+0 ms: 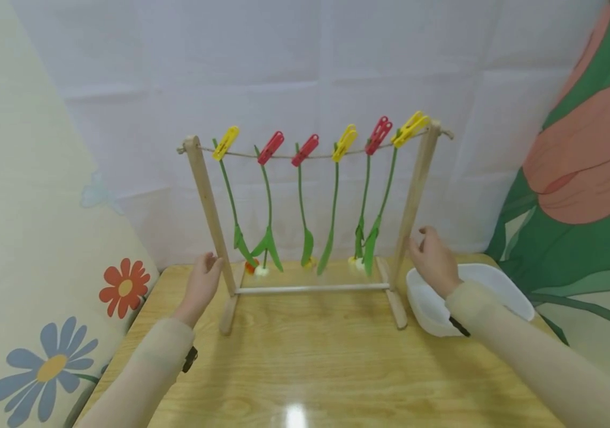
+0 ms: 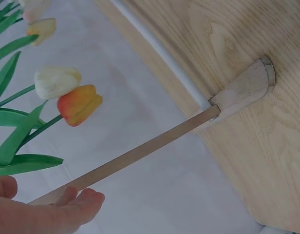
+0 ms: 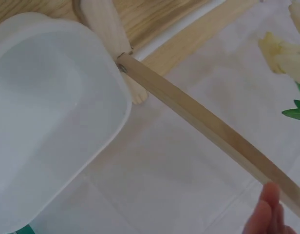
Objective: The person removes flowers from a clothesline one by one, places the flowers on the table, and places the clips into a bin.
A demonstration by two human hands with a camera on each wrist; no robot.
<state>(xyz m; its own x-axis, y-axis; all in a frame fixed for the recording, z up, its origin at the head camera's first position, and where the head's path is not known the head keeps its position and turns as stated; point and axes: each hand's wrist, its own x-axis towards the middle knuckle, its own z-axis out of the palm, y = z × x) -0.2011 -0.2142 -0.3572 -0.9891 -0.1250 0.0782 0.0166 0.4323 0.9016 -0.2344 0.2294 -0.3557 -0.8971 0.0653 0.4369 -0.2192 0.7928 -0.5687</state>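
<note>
Several artificial tulips hang upside down from a string (image 1: 283,157) on a wooden rack. Each green stem is held by a clothespin, three yellow ones (image 1: 226,142) and three red ones (image 1: 271,147). In the left wrist view, a white tulip (image 2: 56,82) and an orange one (image 2: 80,105) show close together. My left hand (image 1: 203,285) is beside the left post (image 1: 205,196), fingers loosely bent. At the right post (image 1: 417,196), my right hand (image 1: 435,261) has its fingertips right by the wood. Neither hand has a flower or clothespin in it.
A white plastic basin (image 1: 489,285) stands on the wooden table (image 1: 305,356) to the right of the rack, under my right forearm. A white rod (image 1: 312,289) joins the rack's feet. White cloth (image 1: 240,71) hangs behind, with flower-patterned fabric at both sides.
</note>
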